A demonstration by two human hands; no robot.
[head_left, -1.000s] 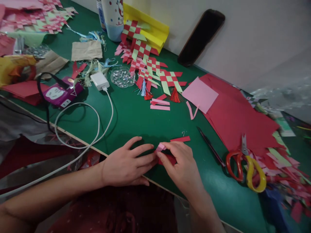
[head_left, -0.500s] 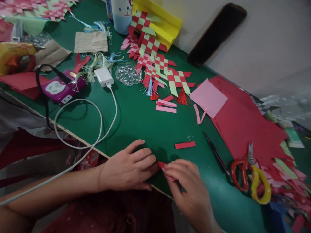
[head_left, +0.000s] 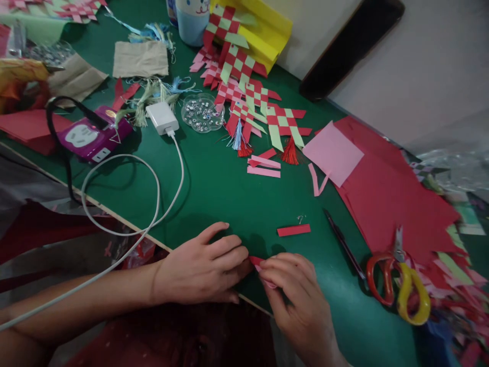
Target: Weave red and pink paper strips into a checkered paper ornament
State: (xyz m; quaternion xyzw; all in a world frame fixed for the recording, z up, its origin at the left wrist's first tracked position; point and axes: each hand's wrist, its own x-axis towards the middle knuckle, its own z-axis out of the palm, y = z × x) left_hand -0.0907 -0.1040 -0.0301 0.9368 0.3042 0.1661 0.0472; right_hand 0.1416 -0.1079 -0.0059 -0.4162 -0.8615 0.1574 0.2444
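My left hand (head_left: 202, 262) lies on the green table (head_left: 214, 188) at its near edge, fingertips pressing down on small red and pink paper strips (head_left: 256, 262). My right hand (head_left: 298, 293) meets it from the right, fingers curled and pinching the same strips. Most of that paper is hidden under the fingers. A loose red strip (head_left: 293, 230) lies just beyond my right hand.
Scissors with a red and a yellow handle (head_left: 401, 283) and a dark pen (head_left: 344, 247) lie to the right, by red paper sheets (head_left: 385, 199). Woven red-and-green pieces (head_left: 252, 97), pink strips (head_left: 263, 167), a dish of beads (head_left: 202, 112), a white charger (head_left: 162, 117) with cable sit farther back.
My right hand has drawn back toward me and folded over the strips, hiding the pink end that showed before. The camera view has shifted slightly; the left hand stays put.
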